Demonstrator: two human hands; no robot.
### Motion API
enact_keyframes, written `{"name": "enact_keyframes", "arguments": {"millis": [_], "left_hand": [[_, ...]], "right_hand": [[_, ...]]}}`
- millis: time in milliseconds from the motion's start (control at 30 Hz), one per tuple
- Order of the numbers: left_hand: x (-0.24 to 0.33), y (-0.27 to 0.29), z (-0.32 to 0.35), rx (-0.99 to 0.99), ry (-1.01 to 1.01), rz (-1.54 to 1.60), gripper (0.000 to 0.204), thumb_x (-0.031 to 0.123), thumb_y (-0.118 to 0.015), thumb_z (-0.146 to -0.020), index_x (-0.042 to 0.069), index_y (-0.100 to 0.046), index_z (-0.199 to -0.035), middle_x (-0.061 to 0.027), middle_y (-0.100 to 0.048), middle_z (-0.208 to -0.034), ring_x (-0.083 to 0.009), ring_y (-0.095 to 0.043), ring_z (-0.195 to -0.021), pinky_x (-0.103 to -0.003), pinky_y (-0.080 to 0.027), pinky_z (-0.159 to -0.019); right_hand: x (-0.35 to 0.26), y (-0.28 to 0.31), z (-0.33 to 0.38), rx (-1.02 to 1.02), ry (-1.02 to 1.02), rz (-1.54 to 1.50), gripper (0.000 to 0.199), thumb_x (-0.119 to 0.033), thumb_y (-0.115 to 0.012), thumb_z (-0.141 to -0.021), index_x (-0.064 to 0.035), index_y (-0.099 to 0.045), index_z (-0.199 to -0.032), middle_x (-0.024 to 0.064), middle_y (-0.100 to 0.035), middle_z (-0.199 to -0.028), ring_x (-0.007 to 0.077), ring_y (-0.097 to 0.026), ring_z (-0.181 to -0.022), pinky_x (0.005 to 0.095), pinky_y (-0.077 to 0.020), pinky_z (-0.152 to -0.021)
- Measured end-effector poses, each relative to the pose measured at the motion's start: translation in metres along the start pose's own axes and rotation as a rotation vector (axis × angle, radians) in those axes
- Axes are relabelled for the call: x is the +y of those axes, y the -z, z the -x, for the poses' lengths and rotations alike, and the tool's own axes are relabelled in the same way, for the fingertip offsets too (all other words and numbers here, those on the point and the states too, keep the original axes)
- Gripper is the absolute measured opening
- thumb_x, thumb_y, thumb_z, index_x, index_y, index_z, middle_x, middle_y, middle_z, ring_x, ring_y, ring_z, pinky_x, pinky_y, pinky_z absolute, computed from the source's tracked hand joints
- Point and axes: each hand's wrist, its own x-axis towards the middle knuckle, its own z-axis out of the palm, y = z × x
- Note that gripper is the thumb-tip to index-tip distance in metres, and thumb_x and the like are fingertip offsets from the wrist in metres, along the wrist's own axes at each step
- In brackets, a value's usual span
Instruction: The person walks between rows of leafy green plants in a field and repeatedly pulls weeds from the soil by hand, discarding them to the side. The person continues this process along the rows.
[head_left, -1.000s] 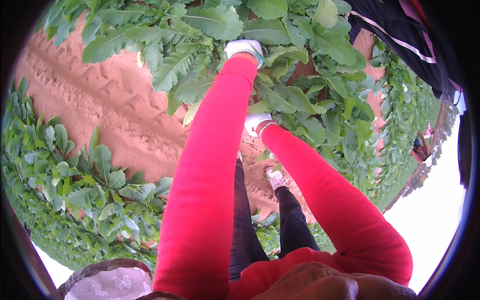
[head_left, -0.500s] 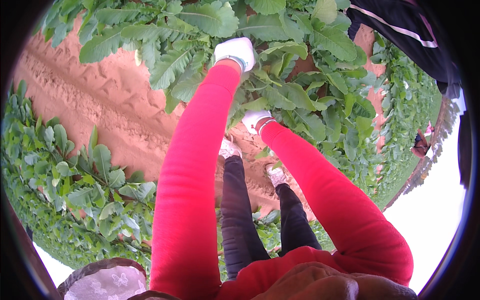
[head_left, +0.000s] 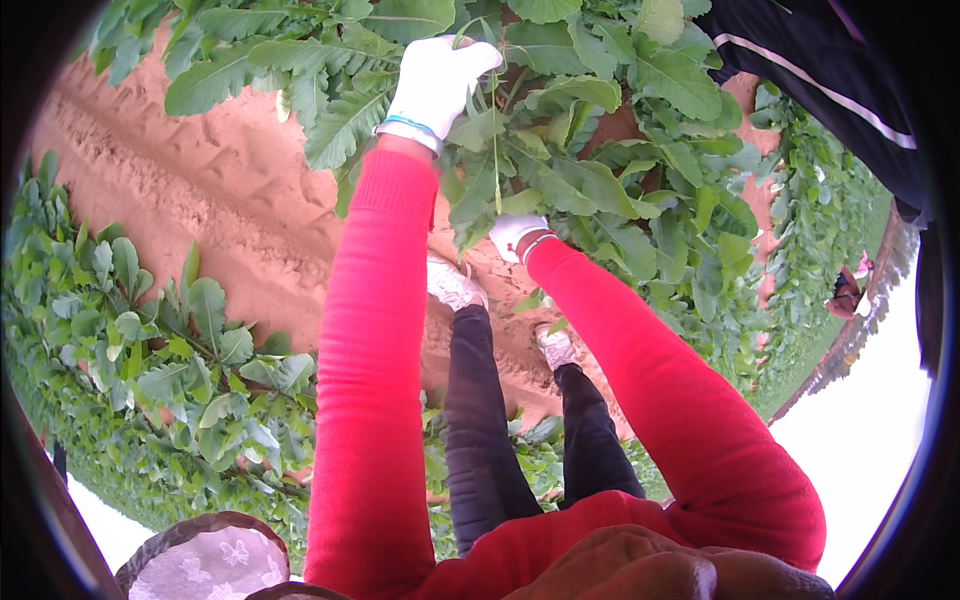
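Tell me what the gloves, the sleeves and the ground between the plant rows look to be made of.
Gloves: the left hand and right hand wear white, matte gloves, probably knitted fabric; the weave is too small to tell. Sleeves: bright red soft cloth, likely knit, with a ribbed cuff band at the wrist. Ground: reddish-brown loose soil, dry-looking and crumbly, marked with ruts.

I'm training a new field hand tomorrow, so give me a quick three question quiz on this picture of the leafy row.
1. True or false: the left hand wears a white glove.
2. What does the right hand reach into: A) the leafy plants, B) a bucket, C) a crate?
3. What colour is the bare soil beside the plants?

Key: 1 true. 2 A. 3 reddish brown.
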Motion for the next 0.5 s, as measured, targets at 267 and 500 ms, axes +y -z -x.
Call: {"name": "enact_keyframes", "arguments": {"millis": [267, 500], "left_hand": [[-0.054, 0.066, 0.138, 0.464, 0.245, 0.797, 0.019, 0.021, -0.056, -0.088, 0.003, -0.06, -0.089, -0.0004, -0.051, -0.062, -0.007, -0.043, -0.044, -0.019, -0.031, -0.04], [-0.139, 0.035, 0.287, 0.591, 0.61, 0.287, 0.045, 0.026, -0.056, -0.089, 0.0, -0.048, -0.125, -0.0071, -0.063, -0.085, -0.0107, -0.058, -0.063, -0.024, -0.045, -0.052]], "right_hand": [[0.0, -0.003, -0.001, 0.034, 0.04, 0.114, 0.021, -0.012, -0.063, -0.071, -0.0054, -0.069, -0.09, 0.0163, -0.067, -0.096, 0.033, -0.065, -0.087, 0.0416, -0.0523, -0.073], [0.008, -0.01, -0.015, -0.031, 0.021, 0.269, 0.03, -0.025, -0.051, -0.083, -0.006, -0.067, -0.099, 0.0188, -0.063, -0.109, 0.0373, -0.061, -0.097, 0.043, -0.0501, -0.081]]}}
